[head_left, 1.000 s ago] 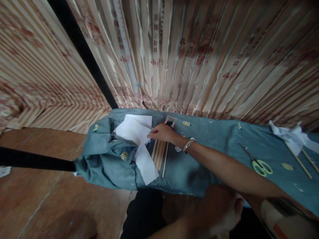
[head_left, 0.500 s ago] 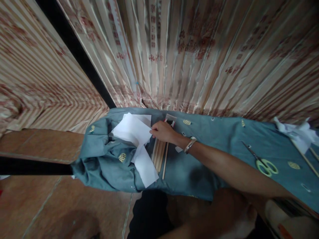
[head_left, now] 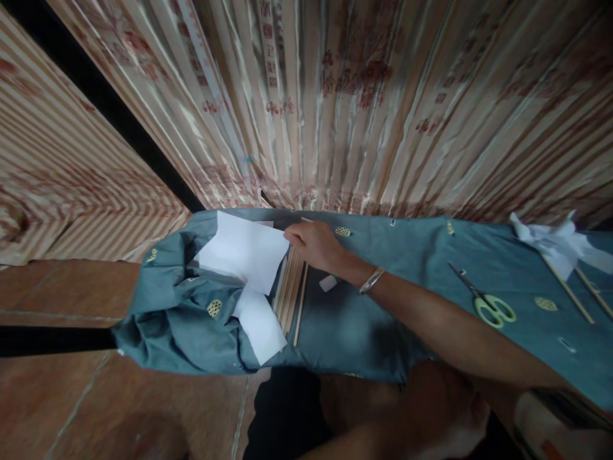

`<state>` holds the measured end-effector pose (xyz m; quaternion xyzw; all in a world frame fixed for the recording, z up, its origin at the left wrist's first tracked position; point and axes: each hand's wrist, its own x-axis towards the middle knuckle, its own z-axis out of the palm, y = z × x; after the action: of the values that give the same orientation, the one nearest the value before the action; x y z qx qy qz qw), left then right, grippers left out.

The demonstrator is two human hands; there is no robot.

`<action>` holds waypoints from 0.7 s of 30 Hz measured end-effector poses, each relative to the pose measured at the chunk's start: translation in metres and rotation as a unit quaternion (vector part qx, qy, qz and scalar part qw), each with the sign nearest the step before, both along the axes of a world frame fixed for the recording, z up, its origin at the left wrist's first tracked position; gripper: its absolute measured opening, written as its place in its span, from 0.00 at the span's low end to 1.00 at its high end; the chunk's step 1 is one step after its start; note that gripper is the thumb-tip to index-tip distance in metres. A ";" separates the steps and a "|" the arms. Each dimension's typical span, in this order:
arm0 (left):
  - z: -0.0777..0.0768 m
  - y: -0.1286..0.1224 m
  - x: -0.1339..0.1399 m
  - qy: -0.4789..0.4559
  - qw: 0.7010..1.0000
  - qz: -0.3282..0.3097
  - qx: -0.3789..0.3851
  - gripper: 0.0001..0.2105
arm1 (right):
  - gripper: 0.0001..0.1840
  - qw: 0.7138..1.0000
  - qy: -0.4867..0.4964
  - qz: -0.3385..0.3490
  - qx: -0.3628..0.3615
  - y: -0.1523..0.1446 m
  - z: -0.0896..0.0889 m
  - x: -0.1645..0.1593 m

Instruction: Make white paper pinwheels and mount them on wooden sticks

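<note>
The right hand (head_left: 316, 246) is reaching over the far left part of the bench, its thumb and forefinger grasping the right corner of a sheet of white paper (head_left: 244, 249). That sheet is lying tilted towards the far left corner, overlapping more paper, and a narrower white paper piece (head_left: 261, 329) is extending from beneath it towards the near edge. A silver bracelet (head_left: 372, 280) is circling the right wrist.

Just beside the papers, a bundle of thin wooden sticks (head_left: 287, 297) is running from under the hand towards the near edge, with a single stick (head_left: 301, 306) resting slightly apart on its right. A small white object (head_left: 328, 283), too small to identify, is sitting near the wrist.

The left hand (head_left: 462, 418) is hovering low beyond the near edge, close to the right forearm; it is blurring into shadow, so I cannot tell how its fingers are standing.

Towards the right end, green-handled scissors (head_left: 493, 310) are lying with their tips pointing at the far edge. Further right, a folded white paper shape (head_left: 558, 243) is resting by the far edge, with two sticks reaching from it. Blue-green printed cloth (head_left: 364, 332) is covering the bench, and a pleated curtain (head_left: 316, 128) is hanging behind its far edge.
</note>
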<state>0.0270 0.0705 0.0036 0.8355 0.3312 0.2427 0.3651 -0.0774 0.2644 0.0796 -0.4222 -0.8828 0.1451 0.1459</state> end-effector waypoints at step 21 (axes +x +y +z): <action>0.026 0.027 -0.018 -0.110 0.990 0.081 -0.028 0.10 | 0.24 0.735 0.494 -0.422 -0.193 -0.101 -0.040 0.266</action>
<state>0.0090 0.0975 0.0300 0.7637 0.3622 0.3528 0.4013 0.1884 0.1632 0.0399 -0.6394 -0.3704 0.4241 0.5236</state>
